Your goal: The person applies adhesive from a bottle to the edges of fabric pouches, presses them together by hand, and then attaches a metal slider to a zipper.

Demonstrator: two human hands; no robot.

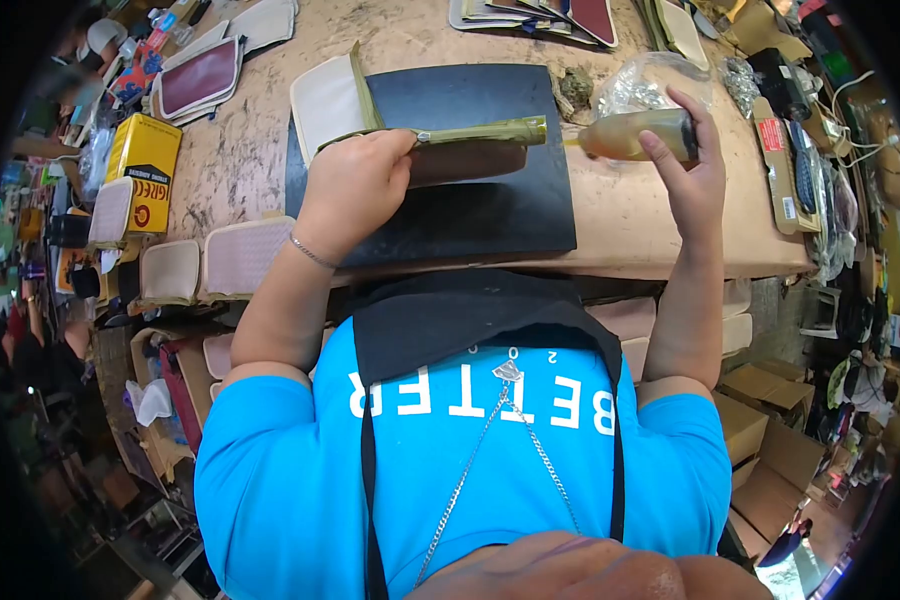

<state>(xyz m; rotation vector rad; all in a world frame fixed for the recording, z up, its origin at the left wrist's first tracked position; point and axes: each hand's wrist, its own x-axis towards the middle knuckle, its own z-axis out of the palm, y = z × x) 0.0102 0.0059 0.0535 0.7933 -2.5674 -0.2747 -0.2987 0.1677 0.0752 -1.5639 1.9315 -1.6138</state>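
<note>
My left hand (355, 185) presses down on a brown leather piece (470, 160) with an olive green strip (480, 131) along its top edge, lying on a black mat (490, 215). A cream panel (325, 100) sticks out from under the strip at the mat's upper left. My right hand (692, 165) grips a squeeze bottle of amber glue (635, 134), held sideways with its nozzle pointing at the right end of the green strip.
A yellow tin (142, 170) stands at the left of the worn tan table (660, 230). Pink and cream panels (210, 262) lie stacked along the left edge. A clear plastic bag (645, 85), tools and cardboard boxes (760, 440) crowd the right.
</note>
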